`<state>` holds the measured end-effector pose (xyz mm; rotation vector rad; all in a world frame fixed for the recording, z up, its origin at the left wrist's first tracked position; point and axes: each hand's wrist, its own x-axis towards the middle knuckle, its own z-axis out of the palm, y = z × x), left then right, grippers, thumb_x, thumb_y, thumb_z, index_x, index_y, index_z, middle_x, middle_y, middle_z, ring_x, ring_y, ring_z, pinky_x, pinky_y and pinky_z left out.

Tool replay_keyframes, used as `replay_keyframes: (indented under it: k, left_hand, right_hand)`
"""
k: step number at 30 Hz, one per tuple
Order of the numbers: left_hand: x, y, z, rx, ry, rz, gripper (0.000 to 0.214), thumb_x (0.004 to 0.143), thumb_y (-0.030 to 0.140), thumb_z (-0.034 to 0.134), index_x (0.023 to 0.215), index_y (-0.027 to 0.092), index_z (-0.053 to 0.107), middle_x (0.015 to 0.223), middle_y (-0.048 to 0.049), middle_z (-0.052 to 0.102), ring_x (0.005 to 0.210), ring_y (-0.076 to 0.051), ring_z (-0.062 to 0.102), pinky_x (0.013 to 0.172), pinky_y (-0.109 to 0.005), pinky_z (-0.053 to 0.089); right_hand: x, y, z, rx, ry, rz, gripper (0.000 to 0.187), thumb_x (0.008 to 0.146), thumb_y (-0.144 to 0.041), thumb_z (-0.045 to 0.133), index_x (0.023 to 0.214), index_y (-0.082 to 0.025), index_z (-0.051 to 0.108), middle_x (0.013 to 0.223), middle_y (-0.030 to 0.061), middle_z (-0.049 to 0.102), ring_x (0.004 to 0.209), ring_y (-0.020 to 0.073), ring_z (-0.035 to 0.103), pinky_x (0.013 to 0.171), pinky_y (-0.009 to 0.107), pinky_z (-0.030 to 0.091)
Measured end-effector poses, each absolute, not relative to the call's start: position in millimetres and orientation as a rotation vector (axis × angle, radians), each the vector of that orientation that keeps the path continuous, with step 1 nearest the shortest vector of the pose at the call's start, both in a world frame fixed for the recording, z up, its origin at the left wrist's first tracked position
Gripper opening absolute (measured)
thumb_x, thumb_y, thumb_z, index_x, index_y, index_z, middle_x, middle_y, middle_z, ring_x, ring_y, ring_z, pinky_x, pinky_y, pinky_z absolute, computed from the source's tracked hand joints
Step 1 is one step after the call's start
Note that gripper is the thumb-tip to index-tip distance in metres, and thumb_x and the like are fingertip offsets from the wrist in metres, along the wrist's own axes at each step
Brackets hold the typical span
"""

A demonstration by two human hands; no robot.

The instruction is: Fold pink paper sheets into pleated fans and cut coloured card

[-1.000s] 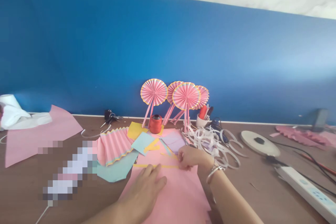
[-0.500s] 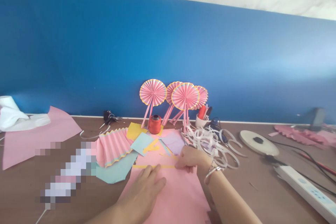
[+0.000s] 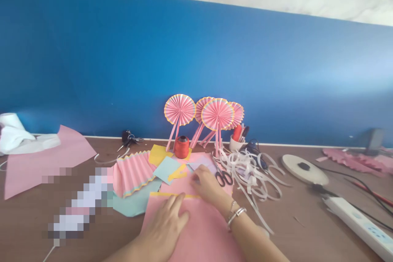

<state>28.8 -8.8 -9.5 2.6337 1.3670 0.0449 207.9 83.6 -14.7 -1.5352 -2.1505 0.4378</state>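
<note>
A pink paper sheet (image 3: 205, 229) with a yellow strip (image 3: 192, 196) along its far edge lies in front of me. My left hand (image 3: 167, 223) rests flat on its left part, fingers stretched out towards the strip. Beyond the strip, my right hand (image 3: 207, 184) reaches over the paper scraps, fingers bent and drawn together; what is between them, if anything, is hidden. Close to those fingers are a purple paper piece (image 3: 206, 161), yellow scraps (image 3: 178, 172) and a light blue square (image 3: 168, 169). Black-handled scissors (image 3: 224, 178) lie just right of the hand.
Pink pleated fans (image 3: 180, 109) stand behind a red thread spool (image 3: 182, 147). Curled white strips (image 3: 254, 168) heap at right, near a white round disc (image 3: 305, 169) and a power strip (image 3: 359, 223). A pleated pink paper (image 3: 133, 174) lies left.
My right hand has moved left and slightly away, from the sheet's yellow strip to the paper scraps, uncovering the scissors. My left hand has stayed nearly in place on the sheet.
</note>
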Motion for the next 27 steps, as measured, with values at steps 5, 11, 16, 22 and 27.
replay_keyframes:
  k: [5, 11, 16, 22, 27]
  left_hand:
    - [33.1, -11.2, 11.5, 2.523, 1.387, -0.030, 0.037, 0.085, 0.004, 0.033, 0.107, 0.014, 0.061, 0.144, -0.0143, 0.037, 0.128, -0.029, 0.039, 0.103, -0.043, 0.036]
    - [34.5, -10.9, 14.8, 2.539, 1.374, 0.015, 0.041, 0.078, -0.002, 0.031, 0.101, 0.013, 0.061, 0.150, -0.0113, 0.025, 0.124, -0.026, 0.042, 0.100, -0.038, 0.038]
    - [30.7, -5.3, -12.9, 2.780, 1.184, 0.109, 0.045, 0.075, 0.000, 0.037, 0.114, 0.012, 0.056, 0.143, -0.0121, 0.038, 0.115, -0.027, 0.046, 0.097, -0.042, 0.039]
    - [32.5, -3.4, -17.4, 2.794, 1.146, 0.054, 0.054, 0.081, 0.008, 0.043, 0.133, 0.024, 0.042, 0.132, -0.0132, 0.047, 0.118, -0.029, 0.043, 0.094, -0.044, 0.039]
    - [33.0, -4.5, -23.7, 2.688, 1.226, 0.028, 0.049, 0.084, 0.009, 0.041, 0.128, 0.027, 0.047, 0.146, -0.0085, 0.033, 0.126, -0.030, 0.039, 0.097, -0.046, 0.038]
  right_hand:
    - [207.7, 83.4, -24.5, -1.486, -2.146, 0.415, 0.012, 0.073, -0.008, 0.045, 0.069, -0.017, 0.052, 0.081, 0.0066, 0.053, 0.084, 0.0194, 0.050, 0.076, 0.030, 0.039]
    - [206.6, 86.5, -2.8, -1.246, -1.744, 0.843, 0.010, 0.080, -0.022, 0.042, 0.074, -0.019, 0.049, 0.068, -0.0009, 0.052, 0.060, 0.0124, 0.046, 0.057, 0.024, 0.039]
    - [214.7, 88.5, 19.8, -1.324, -1.436, 1.179, 0.016, 0.074, -0.034, 0.051, 0.070, -0.019, 0.049, 0.060, -0.0022, 0.058, 0.042, 0.0060, 0.035, 0.041, 0.020, 0.027]
    - [237.3, 83.4, 36.8, -1.435, -1.556, 1.298, 0.025, 0.066, -0.023, 0.053, 0.090, -0.016, 0.055, 0.070, 0.0031, 0.069, 0.054, 0.0105, 0.056, 0.044, 0.019, 0.032]
    - [256.5, 71.7, 30.9, -1.540, -1.773, 1.299, 0.011, 0.064, -0.021, 0.055, 0.070, -0.015, 0.062, 0.067, 0.0027, 0.067, 0.060, 0.0120, 0.057, 0.051, 0.021, 0.035]
